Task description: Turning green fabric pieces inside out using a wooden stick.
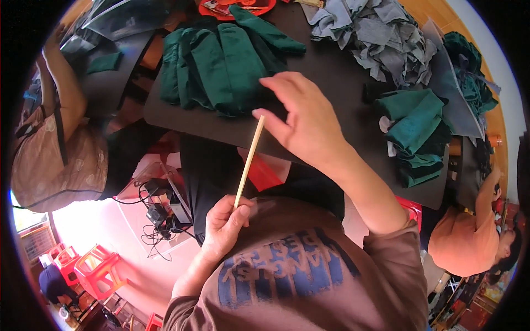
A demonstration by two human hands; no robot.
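Observation:
My left hand (225, 223) is closed round the lower end of a thin, pale wooden chopstick (250, 158), held slanting upward in front of my body. Close to the chopstick's upper tip, my right hand (305, 121) has its thumb and fingers apart and nothing between them. Its thumb tip is beside the stick; whether they touch I cannot tell. Just beyond, several long dark green velvety fabric pieces (221, 69) lie side by side on the dark table (190, 122). One more green piece (269, 30) rests across their far end.
At the far right sits a heap of grey fabric scraps (389, 41), with folded green pieces (414, 121) nearer. A red tray (237, 10) stands at the back. People work at left (61, 149) and right (464, 243). Red stools (98, 270) and black cables (157, 218) are at lower left.

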